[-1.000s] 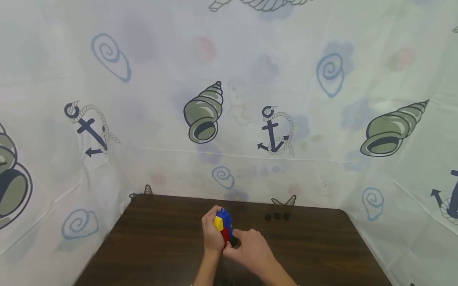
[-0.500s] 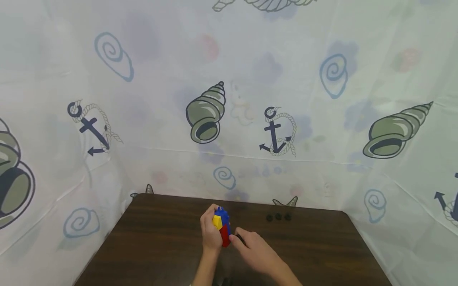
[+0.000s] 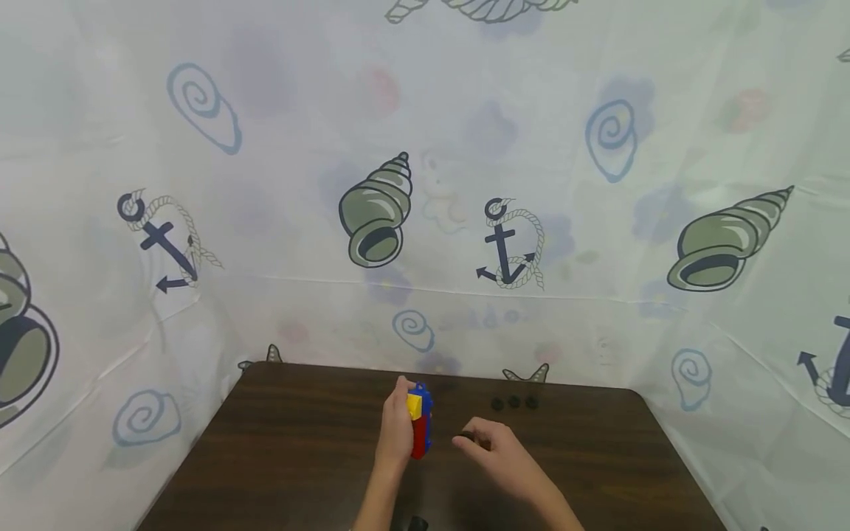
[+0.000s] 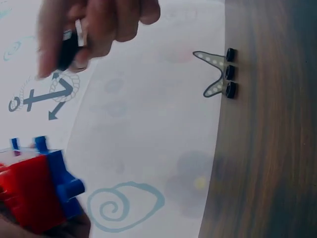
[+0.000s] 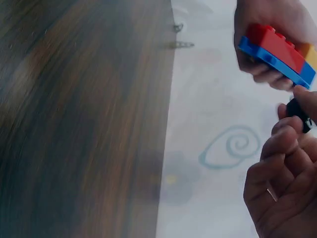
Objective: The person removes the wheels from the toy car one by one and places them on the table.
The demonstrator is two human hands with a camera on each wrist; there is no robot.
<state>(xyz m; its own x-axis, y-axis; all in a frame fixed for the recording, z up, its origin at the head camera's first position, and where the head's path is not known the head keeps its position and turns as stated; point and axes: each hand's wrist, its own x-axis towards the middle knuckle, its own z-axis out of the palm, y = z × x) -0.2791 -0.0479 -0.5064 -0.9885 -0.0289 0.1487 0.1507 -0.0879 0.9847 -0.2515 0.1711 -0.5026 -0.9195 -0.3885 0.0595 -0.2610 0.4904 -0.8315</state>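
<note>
My left hand (image 3: pixel 395 428) grips a toy car of building bricks (image 3: pixel 420 431), held above the table. Red and yellow bricks sit on its blue base. A blue peg (image 4: pixel 74 188) sticks out from the base in the left wrist view. To the right of the car, and apart from it, my right hand (image 3: pixel 499 451) pinches a small black toy wheel (image 5: pixel 297 111) between thumb and fingers. The fingers hide part of this wheel. In the right wrist view, the left hand's fingers wrap round the car from behind.
Three black wheels (image 3: pixel 514 402) lie in a row near the back edge of the dark wooden table (image 3: pixel 299 442). Another black object (image 3: pixel 417 523) is cut off at the bottom of the head view. A patterned white cloth (image 3: pixel 451 310) hangs behind and beside the table.
My right hand has drawn back to the right, away from the car, with the black wheel in its fingers. My left hand has turned the car slightly and still holds it.
</note>
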